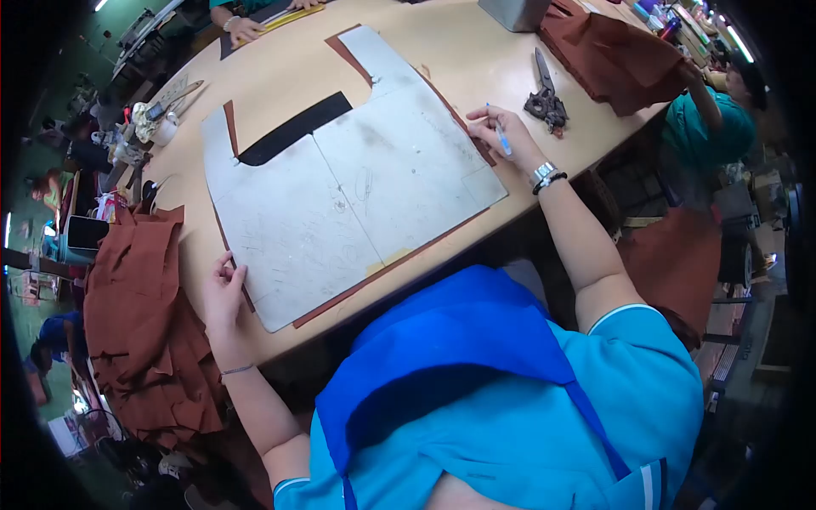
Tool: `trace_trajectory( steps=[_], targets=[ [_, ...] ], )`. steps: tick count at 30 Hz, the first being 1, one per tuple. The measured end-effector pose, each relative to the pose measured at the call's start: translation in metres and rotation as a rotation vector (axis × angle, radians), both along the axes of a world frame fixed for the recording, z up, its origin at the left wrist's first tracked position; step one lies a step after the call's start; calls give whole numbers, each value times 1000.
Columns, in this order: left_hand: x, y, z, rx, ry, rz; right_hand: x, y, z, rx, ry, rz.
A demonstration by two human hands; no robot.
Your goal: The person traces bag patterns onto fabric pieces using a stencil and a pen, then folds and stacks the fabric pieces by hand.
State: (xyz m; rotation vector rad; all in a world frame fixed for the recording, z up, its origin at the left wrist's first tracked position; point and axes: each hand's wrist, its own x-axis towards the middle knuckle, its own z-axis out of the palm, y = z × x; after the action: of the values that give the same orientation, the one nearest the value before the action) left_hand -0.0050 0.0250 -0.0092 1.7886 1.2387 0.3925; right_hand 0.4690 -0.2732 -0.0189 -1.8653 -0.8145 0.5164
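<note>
Item: flat, pale grey pattern board (pixel 297 221) with two upright arms and a deep cut-out between them (pencil loops, faint lines and a small yellowish patch on its face). Lies at a slant on the light wooden tabletop (pixel 442 51), near edge close to the person's body.

Item: rust-brown cloth (pixel 341 51), beneath the board, showing as narrow strips along several edges.

Item: flat black piece with a curved outline (pixel 297 129), lying in the cut-out.

Item: left hand (pixel 224 289), at the board's lower left edge, fingers partly curled, thumb towards the board (whether it pinches the edge, one cannot tell).

Item: right hand (pixel 508 136), at the board's right edge, fingers bent around a slim blue-and-white pen (pixel 504 141); silver-coloured watch (pixel 542 172) on the wrist.

Item: large dark metal shears (pixel 546 98), on the tabletop beyond the right hand, well apart from the board.

Item: loose heap of rust-brown fabric (pixel 140 323), hanging left of the table; a second rust-brown fabric pile (pixel 608 55) at the far right.

Item: white container (pixel 161 129), by the table's left edge.

Item: yellow ruler (pixel 289 19), at the far side, under a co-worker's hands (pixel 246 31).
</note>
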Motion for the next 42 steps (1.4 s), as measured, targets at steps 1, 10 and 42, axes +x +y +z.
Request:
trace_trajectory(
  steps=[1, 10, 42],
  targets=[
    [-3, 0, -5, -23, -78, 12, 2, -3, -2, 52, 113, -4],
    [-8, 1, -5, 22, -115, 1, -4, 4, -6, 69, -39, 47],
    [204, 21, 45, 578, 393, -616, -55, 105, 37, 275, 171, 90]
  ],
)
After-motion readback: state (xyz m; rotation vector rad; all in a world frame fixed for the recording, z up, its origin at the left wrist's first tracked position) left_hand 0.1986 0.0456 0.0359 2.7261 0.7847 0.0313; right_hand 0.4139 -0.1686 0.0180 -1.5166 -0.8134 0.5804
